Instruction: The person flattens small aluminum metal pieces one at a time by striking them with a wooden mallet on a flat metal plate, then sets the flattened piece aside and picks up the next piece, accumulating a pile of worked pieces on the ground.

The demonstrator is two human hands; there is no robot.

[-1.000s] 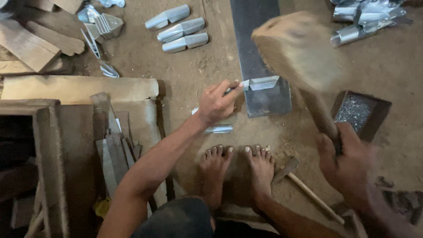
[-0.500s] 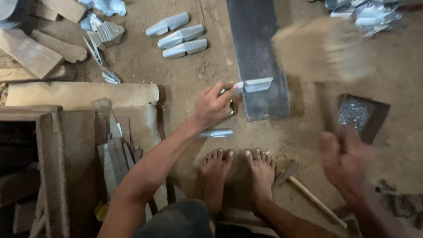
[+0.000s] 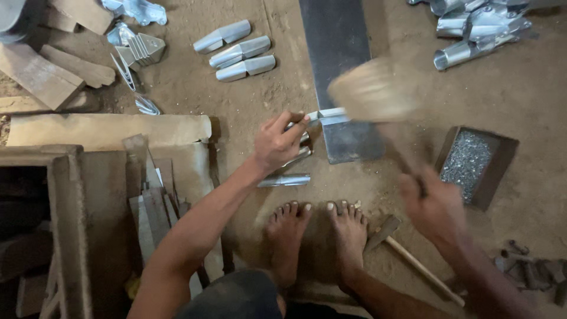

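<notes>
Item: small folded sheet-metal piece, on near end of dark steel bar | Handling: judged light, thin, stiff, sharp-edged; best pinched at left end | Left hand: fingertips pinching piece | Right hand: clenched on blurred wooden mallet

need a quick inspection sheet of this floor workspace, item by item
surface: bare dirt floor, dusty
job's things: folded silver sheet-metal piece on dark steel slab; blurred wooden mallet over it
clutter: three finished metal pieces, tray of small nails, wood offcuts, spare hammer
grippers: left hand fingers pinch the piece; right hand grips the mallet handle
cables: nothing seen
surroundings: wooden box, scrap metal pile
</notes>
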